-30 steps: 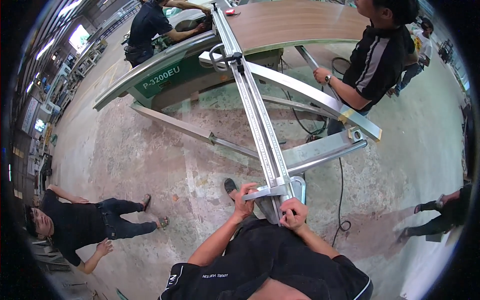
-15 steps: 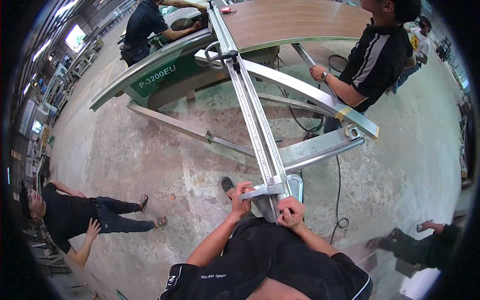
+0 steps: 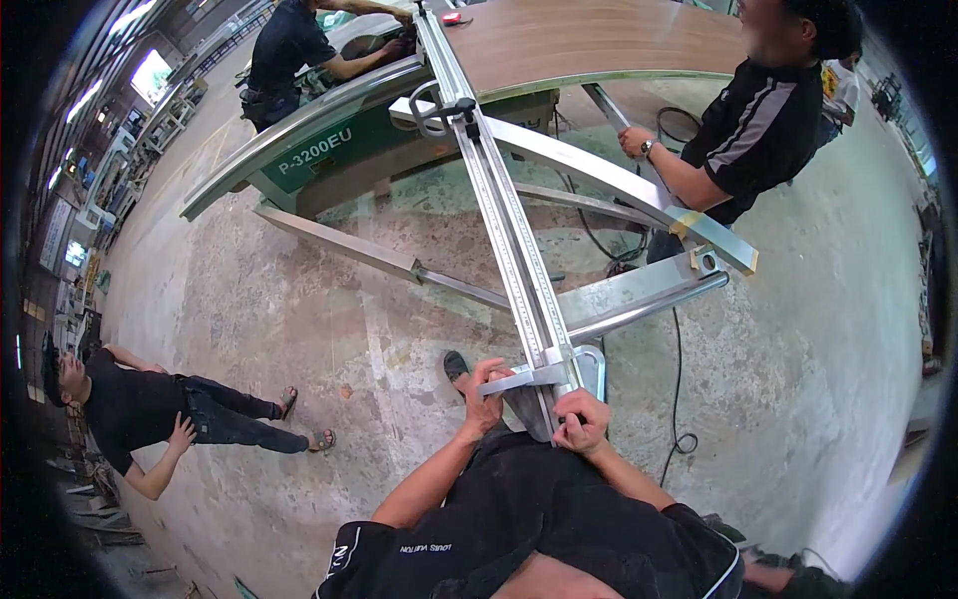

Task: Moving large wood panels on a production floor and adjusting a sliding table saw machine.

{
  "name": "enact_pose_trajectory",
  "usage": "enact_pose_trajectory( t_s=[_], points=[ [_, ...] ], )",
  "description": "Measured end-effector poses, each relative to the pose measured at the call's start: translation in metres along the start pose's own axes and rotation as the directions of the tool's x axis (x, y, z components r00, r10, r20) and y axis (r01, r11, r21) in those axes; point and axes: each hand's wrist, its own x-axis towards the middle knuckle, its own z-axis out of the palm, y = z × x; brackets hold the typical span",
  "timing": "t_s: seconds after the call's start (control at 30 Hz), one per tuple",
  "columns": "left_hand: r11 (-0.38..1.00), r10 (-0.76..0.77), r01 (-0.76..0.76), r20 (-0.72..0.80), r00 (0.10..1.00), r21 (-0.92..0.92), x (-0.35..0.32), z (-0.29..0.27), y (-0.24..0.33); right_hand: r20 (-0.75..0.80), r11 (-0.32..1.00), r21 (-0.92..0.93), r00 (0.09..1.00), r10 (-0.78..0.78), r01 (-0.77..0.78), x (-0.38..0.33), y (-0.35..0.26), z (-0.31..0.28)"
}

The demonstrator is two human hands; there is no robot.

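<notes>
A long aluminium fence rail (image 3: 504, 225) runs from a green panel saw (image 3: 329, 160) down to me. My left hand (image 3: 484, 397) grips the short cross bracket (image 3: 527, 377) at the rail's near end. My right hand (image 3: 582, 421) is closed around the rail's end, just below the grey end plate (image 3: 591, 361). A brown wood panel (image 3: 589, 40) lies on the saw table at the top.
A person in a black striped shirt (image 3: 753, 130) stands at the right with a hand on a metal support arm (image 3: 619, 180). Another person (image 3: 299, 45) leans over the saw at the top. A third person (image 3: 150, 409) walks at the left. A black cable (image 3: 679, 399) trails on the concrete floor.
The view has shifted slightly and the rail end sits a little lower. The person at the left has stepped further left. A person at the right edge has left the view.
</notes>
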Motion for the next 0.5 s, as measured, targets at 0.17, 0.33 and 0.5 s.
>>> enact_pose_trajectory(
  t_s=[0.17, 0.33, 0.5],
  points=[
    [1.0, -0.021, 0.021, -0.149, 0.989, -0.003, -0.004, 0.011, -0.009, -0.015, 1.0, 0.012, 1.0, 0.024, -0.024, -0.001, 0.0, 0.001],
    [0.976, -0.103, 0.072, -0.144, 0.984, -0.204, -0.007, 0.01, -0.024, -0.008, 0.999, 0.017, 0.999, 0.031, -0.031, 0.003, -0.003, 0.0],
    [0.987, -0.081, 0.077, -0.028, 0.996, -0.138, -0.005, 0.001, -0.031, 0.003, 0.999, 0.023, 1.0, 0.031, -0.031, -0.002, -0.001, 0.001]
  ],
)
